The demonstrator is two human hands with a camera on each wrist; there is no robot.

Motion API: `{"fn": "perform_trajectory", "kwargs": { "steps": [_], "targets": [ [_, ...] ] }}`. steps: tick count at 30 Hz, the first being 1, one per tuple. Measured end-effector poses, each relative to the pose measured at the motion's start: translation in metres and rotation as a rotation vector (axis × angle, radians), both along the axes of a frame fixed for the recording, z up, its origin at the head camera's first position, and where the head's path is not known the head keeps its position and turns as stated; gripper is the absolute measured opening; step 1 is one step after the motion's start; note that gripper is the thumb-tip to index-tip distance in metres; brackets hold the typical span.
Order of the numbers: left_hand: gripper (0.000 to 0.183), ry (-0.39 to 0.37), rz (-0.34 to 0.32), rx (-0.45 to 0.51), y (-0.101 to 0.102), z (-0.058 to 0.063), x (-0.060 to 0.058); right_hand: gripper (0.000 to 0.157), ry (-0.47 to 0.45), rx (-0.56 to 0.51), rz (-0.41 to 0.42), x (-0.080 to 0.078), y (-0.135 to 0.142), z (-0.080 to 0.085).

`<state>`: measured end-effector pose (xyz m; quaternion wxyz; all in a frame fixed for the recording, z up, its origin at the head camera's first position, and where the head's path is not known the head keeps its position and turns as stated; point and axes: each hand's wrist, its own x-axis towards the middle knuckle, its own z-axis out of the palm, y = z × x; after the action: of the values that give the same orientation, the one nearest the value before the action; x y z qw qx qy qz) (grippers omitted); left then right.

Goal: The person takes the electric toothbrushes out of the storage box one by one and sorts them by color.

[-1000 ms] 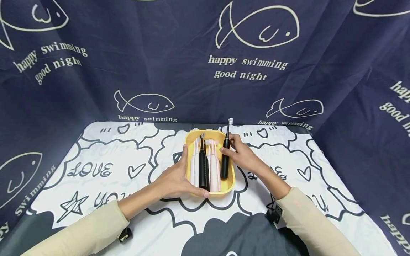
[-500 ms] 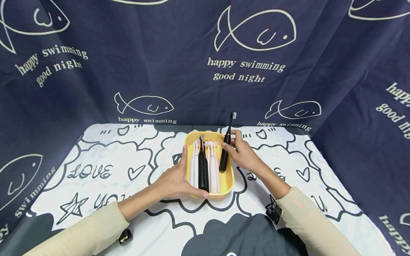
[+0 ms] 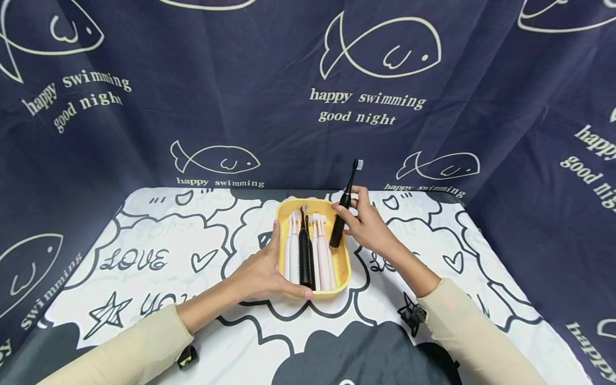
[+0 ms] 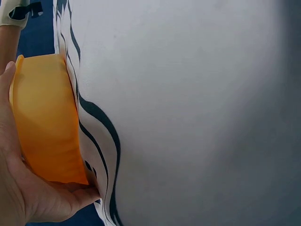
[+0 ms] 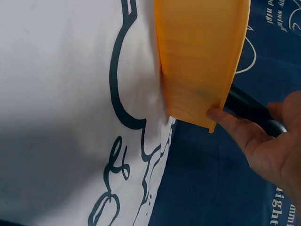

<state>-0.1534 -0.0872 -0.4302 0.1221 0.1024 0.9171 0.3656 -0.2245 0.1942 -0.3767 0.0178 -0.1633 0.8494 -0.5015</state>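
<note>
My right hand point(image 3: 370, 227) pinches a black electric toothbrush point(image 3: 338, 229), tilted with its head up and its handle end over the right side of a yellow tray point(image 3: 344, 280). In the right wrist view, a finger of that hand touches the rim of the tray point(image 5: 202, 56), and the dark handle point(image 5: 245, 104) shows behind the rim. My left hand point(image 3: 260, 270) holds the tray at its front left corner, thumb along the front rim. Inside lie white toothbrushes point(image 3: 294, 256), black toothbrushes point(image 3: 305, 256) and pink toothbrushes point(image 3: 324, 256), side by side, heads away from me.
The tray stands on a white cloth point(image 3: 159, 230) printed with black drawings and dark patches. A navy curtain point(image 3: 289, 80) with fish prints rises behind and at both sides. Small black devices sit at both sleeves, one by the right sleeve point(image 3: 411, 315).
The right hand has lifted the black toothbrush up and away from me, and its head now leans further right. The left hand stays at the tray.
</note>
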Motion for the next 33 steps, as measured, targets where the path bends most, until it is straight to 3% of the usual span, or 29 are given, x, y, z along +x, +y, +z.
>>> {"fn": "perform_trajectory", "kwargs": {
  "steps": [16, 33],
  "targets": [
    [0.180, -0.003, -0.005, -0.026, -0.002, 0.000, 0.000, 0.052, -0.033, -0.118, 0.040, 0.001, 0.010, 0.015],
    [0.181, -0.004, -0.003, -0.045, -0.001, 0.000, -0.002, 0.051, -0.014, -0.151, 0.044, 0.001, 0.025, 0.024]
  ]
}}
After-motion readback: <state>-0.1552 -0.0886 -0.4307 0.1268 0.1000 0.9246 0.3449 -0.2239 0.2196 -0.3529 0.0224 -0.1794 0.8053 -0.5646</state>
